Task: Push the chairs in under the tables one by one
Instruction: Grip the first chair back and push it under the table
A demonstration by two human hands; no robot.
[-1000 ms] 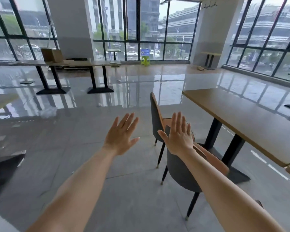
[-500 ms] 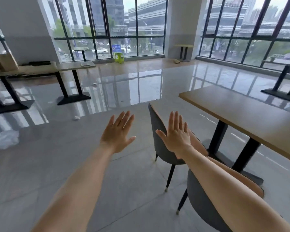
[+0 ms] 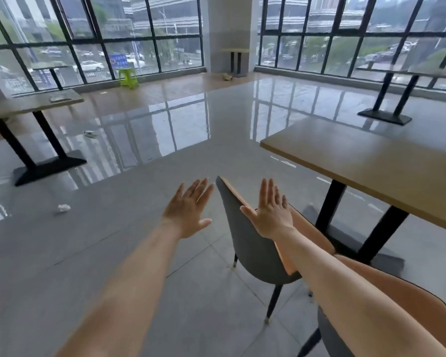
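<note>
1. Far chair [image 3: 252, 243]: at 12 o'clock, pulled out from the bench [image 3: 371, 166], backrest toward me.
2. My left hand [image 3: 188, 212] and right hand [image 3: 272, 215]: spread flat, holding nothing.
3. Advice: palms on the backrest, push squarely toward 2 o'clock, clearing the near chair [image 3: 397, 305].

Head view looks forward and down over outstretched arms.
</note>
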